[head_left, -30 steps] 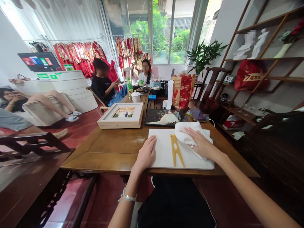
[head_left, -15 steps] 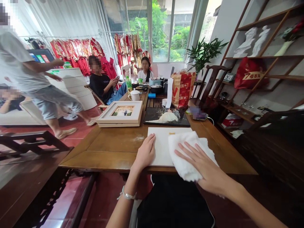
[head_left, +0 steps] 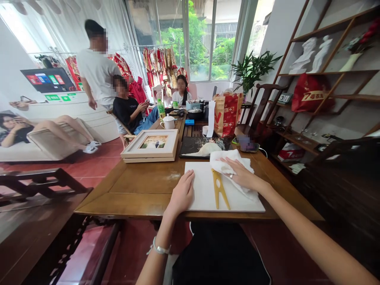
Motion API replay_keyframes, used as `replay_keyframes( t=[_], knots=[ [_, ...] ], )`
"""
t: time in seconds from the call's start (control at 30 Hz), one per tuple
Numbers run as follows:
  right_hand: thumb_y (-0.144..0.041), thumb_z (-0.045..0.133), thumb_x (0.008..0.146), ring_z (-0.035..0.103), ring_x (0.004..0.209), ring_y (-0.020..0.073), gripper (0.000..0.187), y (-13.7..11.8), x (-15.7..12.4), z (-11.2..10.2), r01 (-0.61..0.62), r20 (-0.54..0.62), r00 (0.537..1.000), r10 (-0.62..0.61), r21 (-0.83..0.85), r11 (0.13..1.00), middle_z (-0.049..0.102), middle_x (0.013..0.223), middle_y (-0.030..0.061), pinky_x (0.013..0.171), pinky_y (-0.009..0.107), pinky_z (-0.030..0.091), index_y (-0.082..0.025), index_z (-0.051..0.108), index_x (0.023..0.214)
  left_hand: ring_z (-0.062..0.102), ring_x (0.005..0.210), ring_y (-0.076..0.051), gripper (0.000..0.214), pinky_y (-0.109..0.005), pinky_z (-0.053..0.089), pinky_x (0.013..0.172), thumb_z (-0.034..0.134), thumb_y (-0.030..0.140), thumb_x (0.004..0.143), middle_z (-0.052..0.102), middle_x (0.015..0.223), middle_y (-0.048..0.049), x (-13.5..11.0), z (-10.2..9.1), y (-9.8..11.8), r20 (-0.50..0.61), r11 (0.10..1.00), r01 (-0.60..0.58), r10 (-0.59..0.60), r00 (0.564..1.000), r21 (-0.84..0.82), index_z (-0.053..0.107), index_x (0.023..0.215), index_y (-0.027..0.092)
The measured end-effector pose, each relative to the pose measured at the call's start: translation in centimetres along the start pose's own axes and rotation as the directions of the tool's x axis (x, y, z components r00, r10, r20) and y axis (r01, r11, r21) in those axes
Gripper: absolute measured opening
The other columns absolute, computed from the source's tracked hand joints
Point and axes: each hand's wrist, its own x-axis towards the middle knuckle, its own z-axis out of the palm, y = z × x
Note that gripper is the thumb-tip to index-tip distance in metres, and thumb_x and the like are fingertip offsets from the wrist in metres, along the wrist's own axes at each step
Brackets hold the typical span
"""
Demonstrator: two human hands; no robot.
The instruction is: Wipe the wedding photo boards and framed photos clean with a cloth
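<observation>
A white flat board [head_left: 204,192] lies on the wooden table [head_left: 139,190] in front of me, with a yellow stand piece [head_left: 219,190] fixed on its surface. My left hand [head_left: 182,194] rests flat on the board's left edge, fingers stretched out. My right hand [head_left: 239,174] presses a white cloth [head_left: 221,162] onto the board's far right part, fingers spread over the cloth.
A framed photo [head_left: 152,144] and a dark picture panel [head_left: 204,147] lie further up the table, then a teapot [head_left: 168,120], a red bag [head_left: 227,113] and a phone [head_left: 247,144]. Two people sit at the far end; one stands at left. Shelves line the right wall.
My right hand swept the cloth from the board's near right edge back up to its far side, uncovering the yellow piece. A person walked from the left to behind the seated person.
</observation>
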Motion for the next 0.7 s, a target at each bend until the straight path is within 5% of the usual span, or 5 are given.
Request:
replay_keyframes(
  t=[0.17,0.33,0.53,0.7],
  knots=[
    [-0.025,0.039,0.086,0.003,0.139,0.0227,0.063,-1.9,0.0,1.1,0.105,0.035,0.993,-0.108,0.09,0.99,0.021,0.151,0.0016,0.112,0.051,0.004,-0.025,0.019,0.145,0.035,0.134,-0.018,0.043,-0.039,0.029,0.112,0.032,0.014,0.089,0.042,0.142,-0.0079,0.0,0.2,-0.1,-0.017,1.0,-0.008,0.008,1.0,-0.003,0.047,0.128,0.016],
    [-0.008,0.04,0.076,0.003,0.139,0.0191,0.079,-4.5,-6.0,1.6,0.239,0.037,0.969,-0.246,0.128,0.962,0.016,0.153,-0.0027,0.112,0.052,0.002,-0.03,0.011,0.146,0.034,0.134,-0.018,0.043,-0.038,0.029,0.113,0.031,0.014,0.089,0.042,0.142,-0.008,0.0,0.2,-0.1,-0.017,1.0,0.003,-0.003,1.0,0.005,0.047,0.129,0.015],
    [-0.007,0.039,0.076,0.003,0.139,0.0216,0.079,-7.1,-12.6,0.8,0.125,0.155,0.978,-0.142,0.114,0.986,0.013,0.153,-0.0072,0.112,0.052,0.006,-0.036,0.014,0.145,0.033,0.135,-0.018,0.045,-0.038,0.029,0.113,0.03,0.013,0.088,0.041,0.143,-0.0084,0.0,0.2,-0.1,-0.01,1.0,-0.002,0.002,1.0,0.009,0.046,0.13,0.013],
    [-0.019,0.037,0.085,0.012,0.138,0.0215,0.063,-4.3,-10.1,0.6,0.002,0.047,0.999,-0.004,0.035,0.999,0.022,0.151,-0.0021,0.113,0.046,0.015,-0.029,0.019,0.145,0.032,0.135,-0.018,0.046,-0.038,0.028,0.113,0.03,0.012,0.087,0.04,0.143,-0.0089,0.0,0.0,0.0,0.006,1.0,0.004,-0.004,1.0,0.015,0.045,0.13,0.012]
  ],
)
